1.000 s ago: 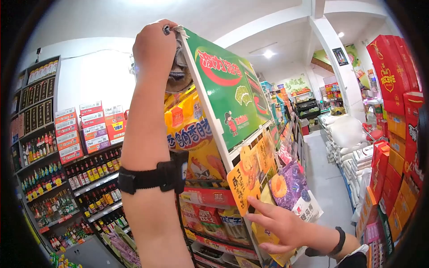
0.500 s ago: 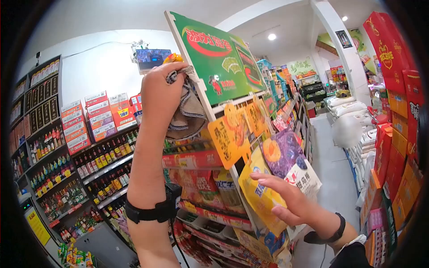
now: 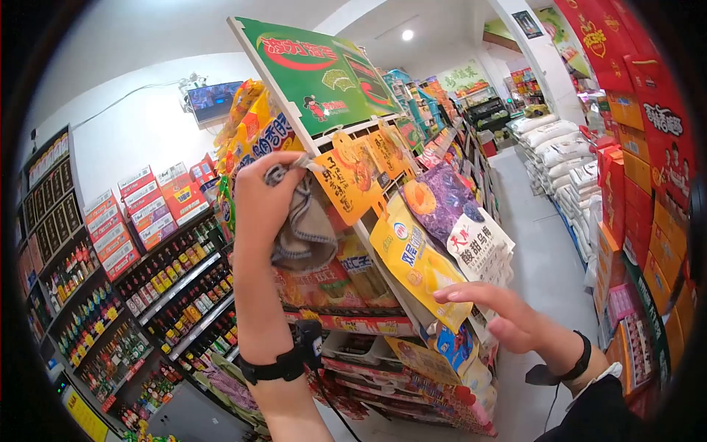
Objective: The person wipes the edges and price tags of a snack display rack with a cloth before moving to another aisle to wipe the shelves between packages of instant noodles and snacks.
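Observation:
A grey-brown cloth (image 3: 313,228) with a stitched edge hangs bunched from my left hand (image 3: 269,184), which is closed on it. That hand is at the upright edge of the shelf end, below a green sign (image 3: 313,77) and right beside an orange snack pack (image 3: 347,180). My right hand (image 3: 508,317) has its fingers stretched out and holds nothing. Its fingertips overlap the lower part of a hanging yellow snack bag (image 3: 420,269). Just above it hangs a purple and white bag of dried plums (image 3: 460,214).
Large yellow snack bags (image 3: 254,132) fill the shelf top behind my left hand. Bottles (image 3: 173,276) line the wall shelves at left. White sacks (image 3: 552,144) are stacked across the aisle floor (image 3: 534,221); red and orange boxes (image 3: 648,184) rise at right.
My left hand has moved down the shelf edge with the cloth, from beside the green sign to beside the orange pack. My right hand stays open near the yellow bag. The view has shifted.

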`<state>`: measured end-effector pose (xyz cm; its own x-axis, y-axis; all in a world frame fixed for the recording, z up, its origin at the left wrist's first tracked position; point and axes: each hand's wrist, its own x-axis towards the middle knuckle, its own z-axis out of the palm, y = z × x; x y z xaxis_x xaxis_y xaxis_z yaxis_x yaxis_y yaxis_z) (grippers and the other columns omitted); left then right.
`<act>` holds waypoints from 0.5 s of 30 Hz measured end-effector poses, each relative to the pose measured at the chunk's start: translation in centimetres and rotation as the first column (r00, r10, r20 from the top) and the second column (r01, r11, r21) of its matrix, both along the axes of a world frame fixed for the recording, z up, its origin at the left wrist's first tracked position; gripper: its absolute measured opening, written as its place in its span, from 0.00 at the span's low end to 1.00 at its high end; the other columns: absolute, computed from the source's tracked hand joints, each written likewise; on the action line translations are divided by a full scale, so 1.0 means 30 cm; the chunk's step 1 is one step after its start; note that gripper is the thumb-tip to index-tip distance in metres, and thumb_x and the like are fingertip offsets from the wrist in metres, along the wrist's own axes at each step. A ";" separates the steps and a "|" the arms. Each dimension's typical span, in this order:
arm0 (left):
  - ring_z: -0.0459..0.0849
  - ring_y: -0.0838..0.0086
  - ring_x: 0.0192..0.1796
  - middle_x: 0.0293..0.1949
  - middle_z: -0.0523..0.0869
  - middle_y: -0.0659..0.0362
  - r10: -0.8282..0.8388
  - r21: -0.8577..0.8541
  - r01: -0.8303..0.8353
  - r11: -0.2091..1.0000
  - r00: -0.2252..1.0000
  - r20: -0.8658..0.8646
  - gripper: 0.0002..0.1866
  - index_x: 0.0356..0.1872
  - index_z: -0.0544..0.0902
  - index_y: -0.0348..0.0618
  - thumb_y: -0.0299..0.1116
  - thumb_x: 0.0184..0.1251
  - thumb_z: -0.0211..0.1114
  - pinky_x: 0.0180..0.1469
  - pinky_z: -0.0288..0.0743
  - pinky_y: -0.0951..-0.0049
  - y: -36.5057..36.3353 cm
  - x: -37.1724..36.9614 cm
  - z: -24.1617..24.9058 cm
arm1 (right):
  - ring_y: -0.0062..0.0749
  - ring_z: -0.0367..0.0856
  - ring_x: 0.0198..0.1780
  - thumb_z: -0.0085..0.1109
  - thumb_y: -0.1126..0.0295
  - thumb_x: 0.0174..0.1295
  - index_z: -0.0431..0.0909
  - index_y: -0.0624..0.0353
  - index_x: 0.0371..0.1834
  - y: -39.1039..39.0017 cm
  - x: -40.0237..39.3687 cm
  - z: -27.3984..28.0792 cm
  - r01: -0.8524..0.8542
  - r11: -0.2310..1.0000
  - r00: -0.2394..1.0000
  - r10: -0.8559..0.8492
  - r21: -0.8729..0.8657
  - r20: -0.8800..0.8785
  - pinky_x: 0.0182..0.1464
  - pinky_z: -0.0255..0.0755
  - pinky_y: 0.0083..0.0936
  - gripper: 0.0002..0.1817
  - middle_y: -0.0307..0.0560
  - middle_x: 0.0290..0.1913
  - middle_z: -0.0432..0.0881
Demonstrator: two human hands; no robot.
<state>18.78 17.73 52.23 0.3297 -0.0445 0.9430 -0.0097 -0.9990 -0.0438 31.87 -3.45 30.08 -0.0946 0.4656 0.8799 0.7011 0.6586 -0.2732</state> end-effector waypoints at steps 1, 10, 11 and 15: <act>0.81 0.74 0.32 0.27 0.84 0.57 -0.060 -0.094 0.052 0.994 0.995 -0.085 0.09 0.35 0.84 0.38 0.24 0.51 0.62 0.39 0.72 0.77 0.003 -0.031 -0.013 | 0.46 0.69 0.61 0.36 0.58 0.66 0.63 0.67 0.60 -0.017 -0.005 -0.013 -0.053 0.999 0.997 0.052 -0.006 -0.064 0.62 0.59 0.34 0.26 0.55 0.59 0.70; 0.80 0.75 0.39 0.35 0.83 0.57 -0.499 -0.508 0.489 0.709 0.857 0.130 0.10 0.32 0.81 0.37 0.26 0.45 0.65 0.45 0.72 0.75 -0.080 -0.238 -0.458 | 0.45 0.75 0.53 0.33 0.58 0.66 0.73 0.67 0.49 -0.129 -0.059 -0.159 -0.195 0.981 0.916 0.175 -0.018 -0.362 0.57 0.65 0.35 0.24 0.58 0.51 0.77; 0.80 0.74 0.39 0.36 0.82 0.56 -0.602 -0.606 0.571 0.554 0.777 0.183 0.12 0.33 0.80 0.36 0.29 0.46 0.67 0.45 0.72 0.75 -0.089 -0.224 -0.528 | 0.44 0.75 0.53 0.35 0.59 0.65 0.73 0.67 0.49 -0.131 -0.065 -0.170 -0.211 0.977 0.903 0.186 -0.023 -0.388 0.57 0.65 0.34 0.23 0.58 0.51 0.77; 0.80 0.68 0.39 0.36 0.81 0.50 -0.758 -0.757 0.646 0.099 0.542 0.364 0.18 0.36 0.77 0.35 0.38 0.51 0.69 0.45 0.73 0.71 -0.239 -0.179 -0.721 | 0.45 0.73 0.55 0.42 0.64 0.63 0.73 0.66 0.50 -0.153 -0.104 -0.224 -0.239 0.967 0.891 0.182 -0.090 -0.416 0.59 0.63 0.34 0.19 0.56 0.50 0.77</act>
